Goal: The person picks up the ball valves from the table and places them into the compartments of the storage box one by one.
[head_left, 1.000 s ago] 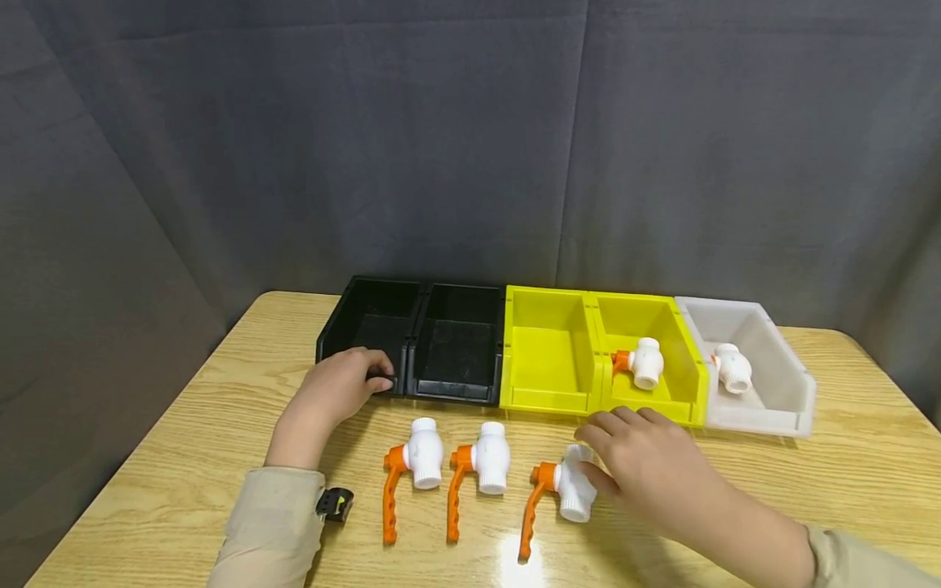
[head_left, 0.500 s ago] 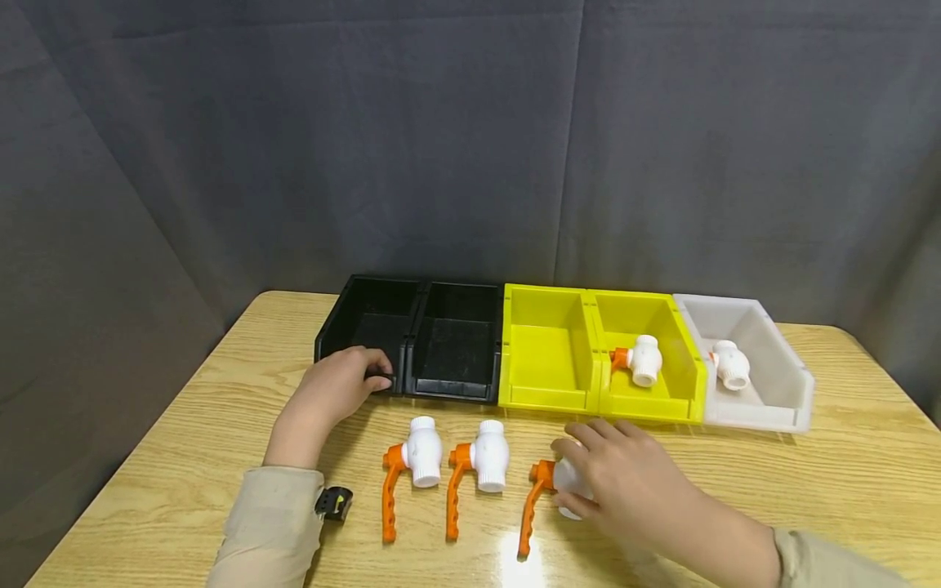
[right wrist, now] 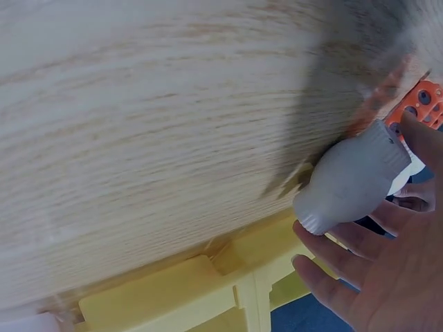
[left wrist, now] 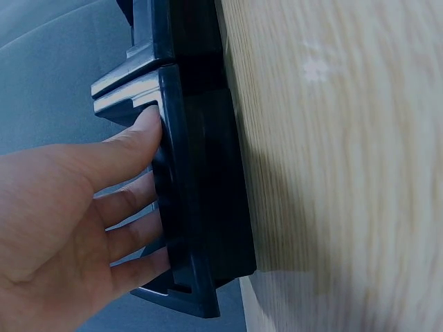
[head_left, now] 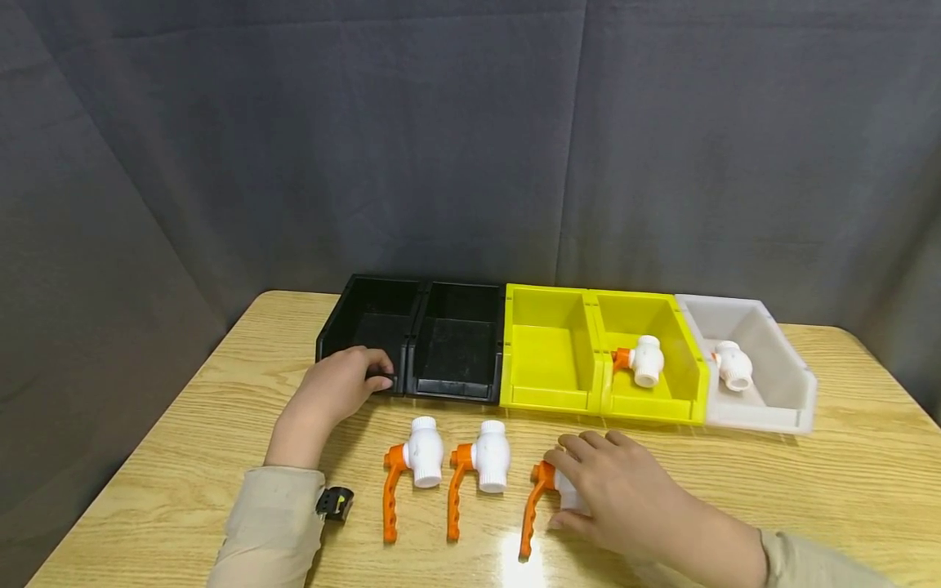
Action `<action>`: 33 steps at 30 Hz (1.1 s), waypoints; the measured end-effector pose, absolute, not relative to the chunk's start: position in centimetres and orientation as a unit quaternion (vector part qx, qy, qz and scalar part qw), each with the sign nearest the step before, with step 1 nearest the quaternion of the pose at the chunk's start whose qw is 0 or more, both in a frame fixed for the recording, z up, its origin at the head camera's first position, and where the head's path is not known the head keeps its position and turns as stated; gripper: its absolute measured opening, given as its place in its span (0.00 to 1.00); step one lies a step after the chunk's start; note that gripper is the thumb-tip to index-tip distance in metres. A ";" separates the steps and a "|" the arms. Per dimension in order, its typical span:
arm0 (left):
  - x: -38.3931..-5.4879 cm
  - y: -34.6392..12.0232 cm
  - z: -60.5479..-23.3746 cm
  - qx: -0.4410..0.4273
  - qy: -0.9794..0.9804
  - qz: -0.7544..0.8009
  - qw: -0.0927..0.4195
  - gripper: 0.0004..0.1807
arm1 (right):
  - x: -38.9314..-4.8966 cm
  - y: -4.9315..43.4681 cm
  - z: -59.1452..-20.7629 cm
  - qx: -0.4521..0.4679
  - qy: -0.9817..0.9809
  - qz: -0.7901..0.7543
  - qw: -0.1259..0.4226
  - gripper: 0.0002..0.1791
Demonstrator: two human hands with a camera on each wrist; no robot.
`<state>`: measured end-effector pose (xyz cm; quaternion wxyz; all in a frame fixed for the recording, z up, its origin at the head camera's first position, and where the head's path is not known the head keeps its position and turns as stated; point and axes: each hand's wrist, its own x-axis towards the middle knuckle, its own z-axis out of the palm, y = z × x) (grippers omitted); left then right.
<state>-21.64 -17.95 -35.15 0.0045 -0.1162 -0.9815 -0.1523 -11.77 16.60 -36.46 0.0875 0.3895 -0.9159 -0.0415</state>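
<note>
My left hand (head_left: 340, 385) holds the front edge of the leftmost black bin (head_left: 378, 327); the left wrist view shows the thumb (left wrist: 142, 135) and fingers at its rim. On the table, my right hand (head_left: 617, 494) grips the white body of a ball valve (right wrist: 356, 176) with an orange handle (head_left: 529, 523). Thumb and fingers span its two ends in the right wrist view, while the head view hides most of the body. Two similar valves lie to its left, a middle valve (head_left: 491, 457) and a left valve (head_left: 425, 453).
Beside the black bins stand a left yellow bin (head_left: 547, 396), a right yellow bin (head_left: 694, 392) and a white bin (head_left: 790, 384). One valve (head_left: 647, 362) lies in the right yellow bin, another valve (head_left: 733, 366) in the white one. A grey curtain (head_left: 441, 139) hangs behind the table.
My right hand has moved left and down over the rightmost table valve, covering most of its body, and now grips it. The left hand stays at the black bin.
</note>
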 end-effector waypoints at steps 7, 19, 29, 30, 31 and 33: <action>-21.6 -17.8 -35.2 -0.116 -0.981 -0.153 0.006 0.06 | -11.9 16.5 -36.9 0.390 -0.917 -0.039 0.077 0.34; -21.7 -17.9 -35.2 -0.118 -0.981 -0.152 0.013 0.07 | -12.0 16.2 -37.1 0.387 -0.919 -0.028 0.074 0.32; -21.7 -17.9 -35.2 -0.112 -0.982 -0.153 0.009 0.07 | -12.5 16.2 -36.8 0.411 -0.909 -0.027 0.065 0.34; -21.7 -17.9 -35.3 -0.112 -0.982 -0.153 0.009 0.07 | -12.5 16.2 -36.8 0.413 -0.908 -0.027 0.065 0.34; -21.7 -17.9 -35.3 -0.113 -0.982 -0.153 0.008 0.07 | -12.6 16.2 -36.8 0.415 -0.907 -0.027 0.066 0.33; -21.7 -17.9 -35.3 -0.112 -0.982 -0.153 0.007 0.07 | -12.7 16.2 -36.8 0.420 -0.905 -0.029 0.069 0.33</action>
